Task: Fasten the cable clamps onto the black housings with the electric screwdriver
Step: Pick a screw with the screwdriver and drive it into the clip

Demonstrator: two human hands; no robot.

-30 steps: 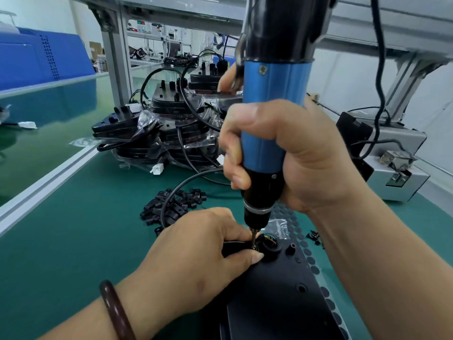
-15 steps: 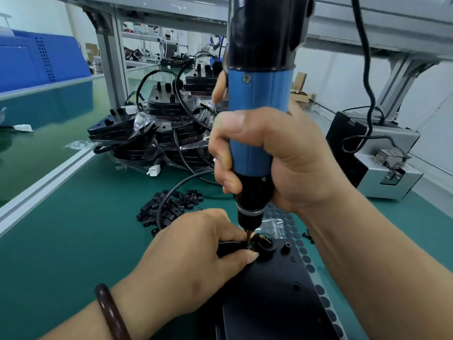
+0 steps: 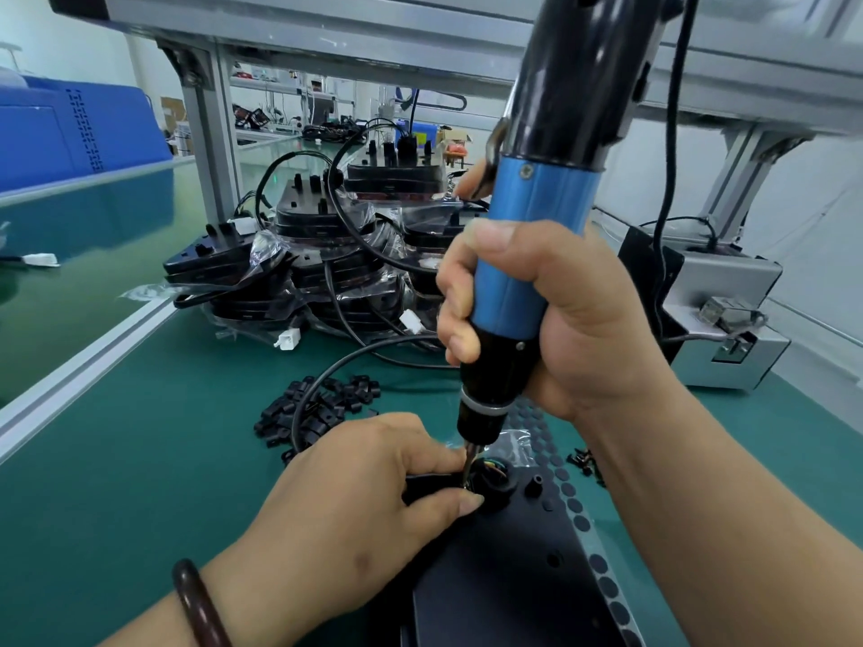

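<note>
The right hand (image 3: 574, 319) has its grip clamped around the electric screwdriver (image 3: 537, 254), held near upright so the bit bears straight down on the screw. The left hand (image 3: 369, 497) pinches the cable clamp, mostly hidden under its fingertips, against the black housing (image 3: 504, 581) on the bench (image 3: 116, 483), probably to stop it turning.

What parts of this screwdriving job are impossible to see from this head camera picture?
Head view, not visible:
- The screw and the bit's end: hidden between the left hand and its fingers.
- The cable clamp being fastened: covered by the same hand.
- Top of the electric screwdriver: cut off by the upper edge.
- Near end of the black housing: cut off at the bottom edge.
- Loose clamps: too small for detail.
</note>
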